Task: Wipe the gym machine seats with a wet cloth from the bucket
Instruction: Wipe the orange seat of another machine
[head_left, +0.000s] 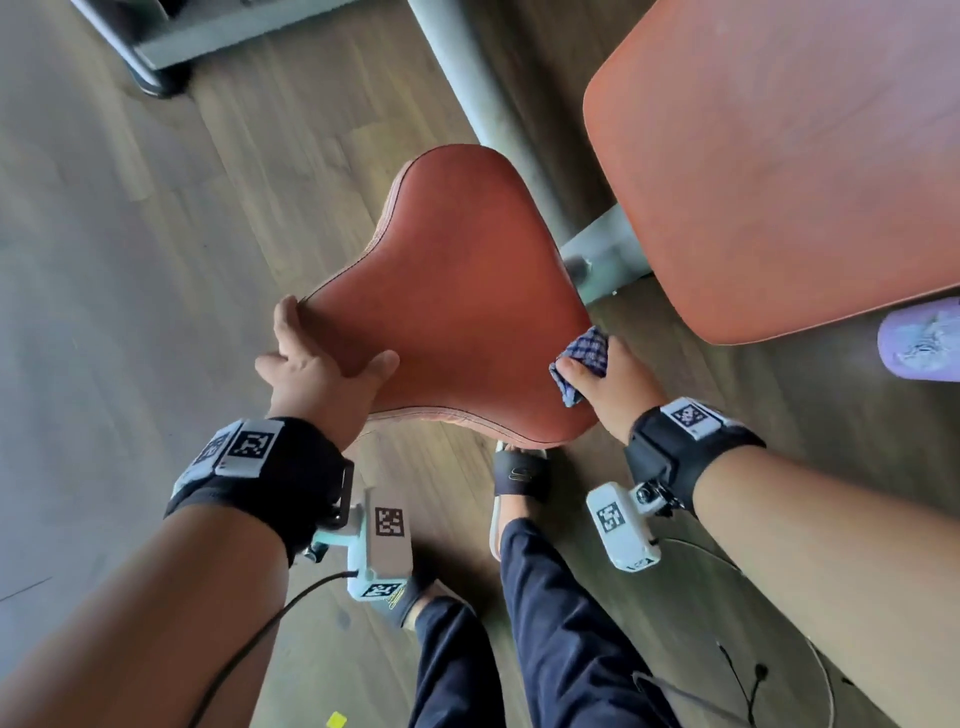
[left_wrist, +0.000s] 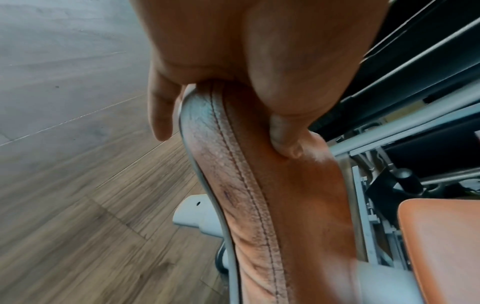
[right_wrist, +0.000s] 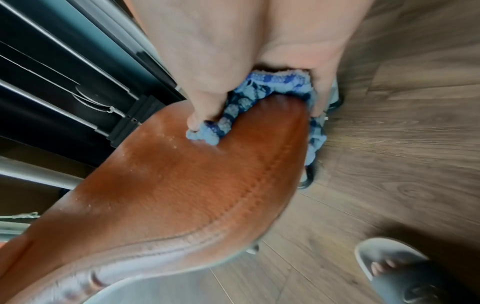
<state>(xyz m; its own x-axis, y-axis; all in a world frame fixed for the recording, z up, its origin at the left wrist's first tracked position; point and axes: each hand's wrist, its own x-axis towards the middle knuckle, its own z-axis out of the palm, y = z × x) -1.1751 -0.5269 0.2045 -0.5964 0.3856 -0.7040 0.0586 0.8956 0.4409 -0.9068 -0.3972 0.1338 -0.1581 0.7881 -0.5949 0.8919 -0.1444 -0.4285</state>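
Observation:
A brown leather saddle-shaped seat (head_left: 457, 306) fills the middle of the head view. My left hand (head_left: 317, 358) grips its near left corner, thumb on top and fingers curled under the stitched edge (left_wrist: 233, 185). My right hand (head_left: 608, 384) holds a blue checked cloth (head_left: 587, 358) wrapped over the seat's right edge. In the right wrist view the cloth (right_wrist: 233, 109) is bunched between thumb and fingers against the leather (right_wrist: 182, 185). A lilac bucket (head_left: 919, 340) shows at the right edge, partly under a pad.
A large orange back pad (head_left: 789, 156) stands to the right of the seat. A grey machine post (head_left: 493, 114) runs behind it. My feet in sandals (head_left: 519, 478) stand on the wood floor below the seat. Dark machine rails (right_wrist: 64, 82) lie beyond.

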